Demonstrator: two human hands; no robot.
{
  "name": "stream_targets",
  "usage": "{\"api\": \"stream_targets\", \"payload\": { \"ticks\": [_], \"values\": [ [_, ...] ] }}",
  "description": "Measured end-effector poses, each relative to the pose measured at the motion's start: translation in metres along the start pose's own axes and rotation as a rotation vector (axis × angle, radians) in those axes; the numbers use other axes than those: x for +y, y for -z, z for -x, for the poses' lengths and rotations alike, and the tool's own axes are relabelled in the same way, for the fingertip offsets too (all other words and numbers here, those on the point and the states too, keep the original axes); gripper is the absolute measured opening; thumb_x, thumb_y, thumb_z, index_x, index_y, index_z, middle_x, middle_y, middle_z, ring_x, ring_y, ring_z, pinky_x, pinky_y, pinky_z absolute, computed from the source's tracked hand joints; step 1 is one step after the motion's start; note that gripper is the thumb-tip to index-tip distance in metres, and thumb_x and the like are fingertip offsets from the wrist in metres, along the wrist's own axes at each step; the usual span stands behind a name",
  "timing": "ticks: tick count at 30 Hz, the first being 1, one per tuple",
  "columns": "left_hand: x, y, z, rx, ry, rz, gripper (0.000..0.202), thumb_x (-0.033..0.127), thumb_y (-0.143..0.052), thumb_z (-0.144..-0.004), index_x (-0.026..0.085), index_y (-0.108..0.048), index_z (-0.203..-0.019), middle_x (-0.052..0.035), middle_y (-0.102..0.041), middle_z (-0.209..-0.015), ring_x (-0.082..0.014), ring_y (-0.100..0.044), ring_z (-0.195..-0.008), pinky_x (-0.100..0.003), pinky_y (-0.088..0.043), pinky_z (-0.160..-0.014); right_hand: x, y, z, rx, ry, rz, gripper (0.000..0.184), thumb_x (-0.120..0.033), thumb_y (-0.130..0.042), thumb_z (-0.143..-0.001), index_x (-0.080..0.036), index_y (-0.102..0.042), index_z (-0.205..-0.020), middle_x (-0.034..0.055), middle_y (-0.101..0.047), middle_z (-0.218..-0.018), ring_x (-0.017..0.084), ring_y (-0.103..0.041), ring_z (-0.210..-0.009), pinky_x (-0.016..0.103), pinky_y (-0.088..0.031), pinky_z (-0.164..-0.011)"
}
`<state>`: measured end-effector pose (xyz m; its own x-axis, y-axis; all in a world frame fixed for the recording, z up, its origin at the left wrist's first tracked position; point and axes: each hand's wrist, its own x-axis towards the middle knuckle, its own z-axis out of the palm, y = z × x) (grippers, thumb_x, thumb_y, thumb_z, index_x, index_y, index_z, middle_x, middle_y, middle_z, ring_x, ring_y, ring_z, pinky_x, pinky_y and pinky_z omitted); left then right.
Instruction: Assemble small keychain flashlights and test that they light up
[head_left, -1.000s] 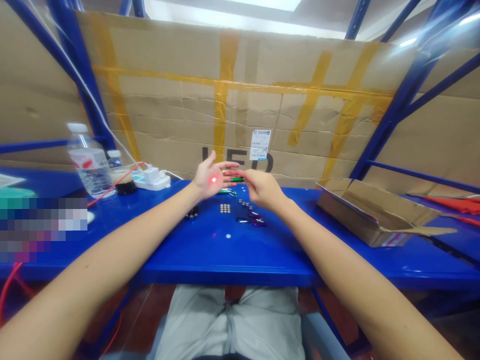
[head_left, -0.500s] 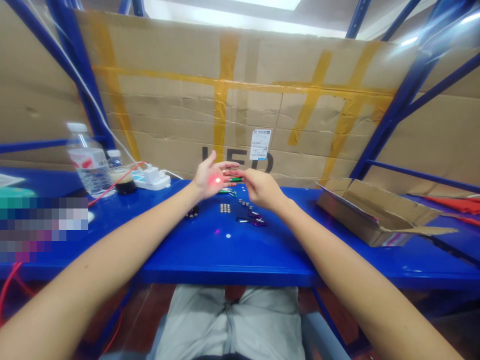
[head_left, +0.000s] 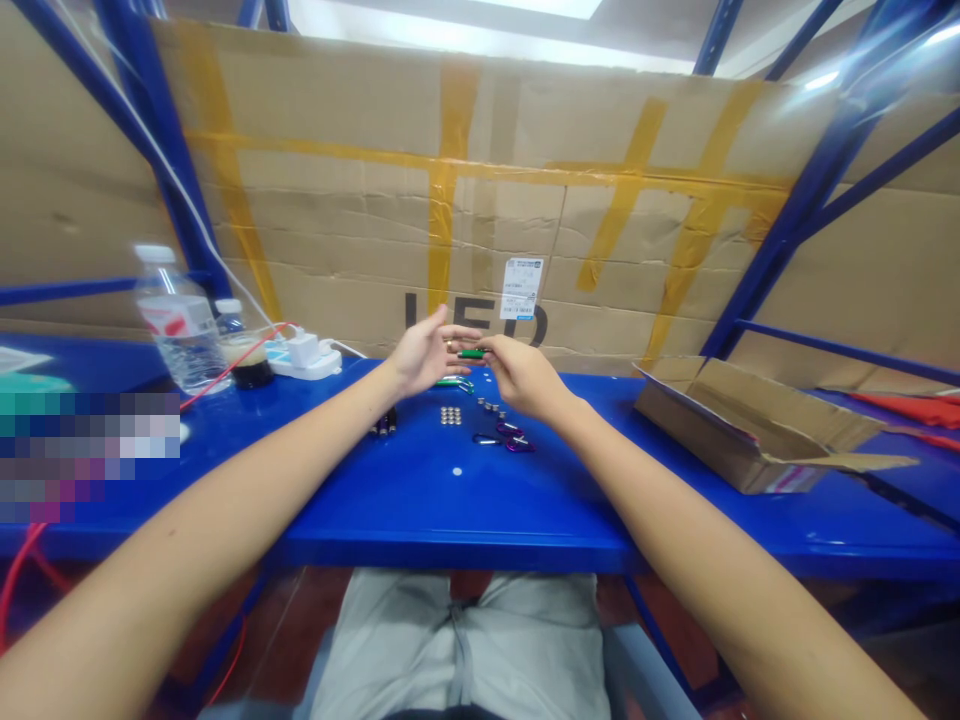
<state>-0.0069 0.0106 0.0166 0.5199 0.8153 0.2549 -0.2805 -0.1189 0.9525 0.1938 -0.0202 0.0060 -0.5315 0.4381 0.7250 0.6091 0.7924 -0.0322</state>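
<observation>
My right hand [head_left: 523, 374] pinches a small green laser pointer [head_left: 472, 354] above the back of the blue table. Its free end points left, toward my left hand [head_left: 425, 355], which is held up with fingers stretched out and palm turned to the pointer. Whether the left fingers touch it I cannot tell. Below lie a green carabiner [head_left: 457, 383], a block of small silver button cells [head_left: 451, 416] and several loose small silver pieces [head_left: 491, 406]. Purple carabiners [head_left: 517, 443] and a dark carabiner [head_left: 486, 439] rest nearby. Black tubes [head_left: 386, 424] are partly hidden by my left forearm.
An open cardboard box [head_left: 705, 430] stands on the right of the blue table [head_left: 457, 515]. At left are a water bottle [head_left: 178, 330], a smaller bottle of dark liquid [head_left: 246, 355] and a white power strip [head_left: 307, 361]. A large taped cardboard sheet [head_left: 360, 230] walls off the back.
The bright red light spot on my left palm is gone. My left hand has turned slightly and tilted its fingers up; my right hand stays nearly in place with the pointer.
</observation>
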Motion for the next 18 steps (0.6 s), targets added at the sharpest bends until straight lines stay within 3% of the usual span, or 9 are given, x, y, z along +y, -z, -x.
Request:
{"api": "stream_targets", "payload": {
  "ticks": [3,5,9,13,15,18],
  "values": [
    [0.000,-0.001,0.001,-0.040,-0.003,-0.158,0.035,0.046,-0.073,-0.079,0.014,-0.064,-0.091,-0.0075,-0.069,-0.083,-0.0174,-0.065,-0.075,-0.031,-0.048,-0.070,0.000,-0.001,0.000,-0.013,-0.108,-0.018,0.025,-0.020,-0.044,-0.098,-0.016,-0.055,-0.120,0.0144,-0.071,-0.112,0.026,-0.068,-0.098,0.038,-0.051,-0.082],
    [-0.001,0.001,0.001,-0.054,-0.022,-0.285,0.028,0.035,-0.078,-0.076,0.015,-0.061,-0.087,-0.0034,-0.065,-0.075,-0.0131,-0.061,-0.067,-0.027,-0.045,-0.064,0.001,-0.002,0.000,-0.018,-0.159,-0.041,0.024,-0.021,-0.046,-0.098,-0.016,-0.052,-0.121,0.0141,-0.071,-0.107,0.026,-0.068,-0.094,0.037,-0.050,-0.080],
    [-0.004,0.015,-0.004,-0.052,-0.081,-0.605,0.020,0.030,-0.073,-0.081,0.015,-0.063,-0.088,-0.0027,-0.064,-0.071,-0.0117,-0.058,-0.062,-0.025,-0.041,-0.057,0.005,-0.006,0.000,-0.057,-0.230,-0.085,0.030,-0.023,-0.055,-0.094,-0.014,-0.053,-0.123,0.0141,-0.071,-0.105,0.024,-0.067,-0.092,0.034,-0.049,-0.079],
    [-0.013,0.033,-0.009,-0.031,-0.091,-0.862,0.012,0.024,-0.067,-0.082,0.016,-0.065,-0.090,-0.0029,-0.068,-0.078,-0.0133,-0.062,-0.065,-0.027,-0.047,-0.065,0.018,-0.012,0.002,-0.176,-0.230,-0.028,0.014,-0.014,-0.055,-0.091,-0.015,-0.067,-0.099,0.0114,-0.074,-0.098,0.023,-0.067,-0.091,0.031,-0.047,-0.079],
    [-0.018,0.038,-0.009,-0.030,-0.076,-0.971,0.011,0.025,-0.063,-0.083,0.016,-0.065,-0.090,-0.0031,-0.069,-0.080,-0.0140,-0.063,-0.065,-0.029,-0.048,-0.068,0.026,-0.017,0.004,-0.243,-0.209,-0.006,0.019,-0.013,-0.053,-0.092,-0.015,-0.072,-0.089,0.0098,-0.075,-0.091,0.021,-0.067,-0.086,0.030,-0.046,-0.078],
    [-0.024,0.041,-0.009,-0.024,-0.052,-1.122,0.015,0.027,-0.060,-0.085,0.015,-0.066,-0.091,-0.0040,-0.070,-0.079,-0.0162,-0.065,-0.069,-0.030,-0.048,-0.071,0.034,-0.026,0.005,-0.255,-0.246,-0.042,0.020,-0.012,-0.055,-0.089,-0.015,-0.075,-0.087,0.0090,-0.075,-0.088,0.020,-0.066,-0.082,0.029,-0.045,-0.076]
  ]
}}
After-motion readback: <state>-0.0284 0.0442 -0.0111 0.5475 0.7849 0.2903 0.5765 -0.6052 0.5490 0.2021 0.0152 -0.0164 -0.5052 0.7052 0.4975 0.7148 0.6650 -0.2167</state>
